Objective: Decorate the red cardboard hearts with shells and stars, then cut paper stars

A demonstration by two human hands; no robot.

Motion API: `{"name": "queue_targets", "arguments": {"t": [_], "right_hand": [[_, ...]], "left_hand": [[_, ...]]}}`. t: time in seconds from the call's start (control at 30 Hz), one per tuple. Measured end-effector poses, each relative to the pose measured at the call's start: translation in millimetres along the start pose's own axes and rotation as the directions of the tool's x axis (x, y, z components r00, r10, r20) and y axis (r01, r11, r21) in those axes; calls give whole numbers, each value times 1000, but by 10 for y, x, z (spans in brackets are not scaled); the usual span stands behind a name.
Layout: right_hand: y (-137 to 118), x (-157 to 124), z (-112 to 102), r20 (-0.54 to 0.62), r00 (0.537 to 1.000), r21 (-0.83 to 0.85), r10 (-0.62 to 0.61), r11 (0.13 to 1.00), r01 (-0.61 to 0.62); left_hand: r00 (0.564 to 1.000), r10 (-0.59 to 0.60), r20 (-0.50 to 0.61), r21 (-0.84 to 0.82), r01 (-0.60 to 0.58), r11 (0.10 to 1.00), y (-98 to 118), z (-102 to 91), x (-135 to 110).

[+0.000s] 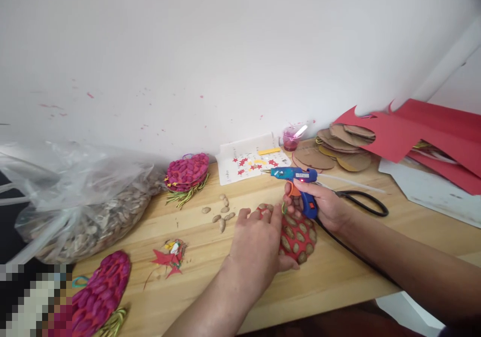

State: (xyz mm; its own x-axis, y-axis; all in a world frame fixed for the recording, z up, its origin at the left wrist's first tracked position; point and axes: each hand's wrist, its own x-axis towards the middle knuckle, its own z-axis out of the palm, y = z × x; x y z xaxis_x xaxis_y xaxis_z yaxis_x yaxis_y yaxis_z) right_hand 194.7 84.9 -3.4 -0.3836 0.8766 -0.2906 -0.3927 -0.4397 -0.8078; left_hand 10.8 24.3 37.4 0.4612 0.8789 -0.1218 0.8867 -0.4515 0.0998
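My right hand (323, 204) grips a blue glue gun (298, 182), nozzle pointing left, its black cord trailing off to the right. My left hand (259, 242) lies flat with fingers stretched out on a red oval craft piece (300, 237) studded with brown seed shells. The gun hangs just above the far edge of that piece. Several loose shells (221, 214) lie left of my left hand.
A plastic bag of shells (86, 207) sits at left. Two finished magenta pieces (188, 172) (99, 292), red star scraps (171, 257), a sticker sheet (251, 161), a small cup (291, 137), cardboard ovals (338, 151), scissors (363, 202) and red paper (424, 131) share the wooden table (338, 272).
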Motion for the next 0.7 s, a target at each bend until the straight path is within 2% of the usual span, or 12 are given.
{"name": "queue_targets", "arguments": {"t": [0.27, 0.57, 0.7], "right_hand": [[-2, 9, -20, -25, 1000, -13, 8, 1000, -8], [-11, 10, -11, -83, 996, -36, 40, 998, -43], [-20, 17, -2, -113, 993, -61, 44, 997, -51]], "left_hand": [[999, 19, -41, 12, -18, 1000, -9, 18, 4], [999, 21, -25, -19, -22, 1000, -3, -25, -9], [997, 23, -75, -8, -24, 1000, -14, -17, -18]]}}
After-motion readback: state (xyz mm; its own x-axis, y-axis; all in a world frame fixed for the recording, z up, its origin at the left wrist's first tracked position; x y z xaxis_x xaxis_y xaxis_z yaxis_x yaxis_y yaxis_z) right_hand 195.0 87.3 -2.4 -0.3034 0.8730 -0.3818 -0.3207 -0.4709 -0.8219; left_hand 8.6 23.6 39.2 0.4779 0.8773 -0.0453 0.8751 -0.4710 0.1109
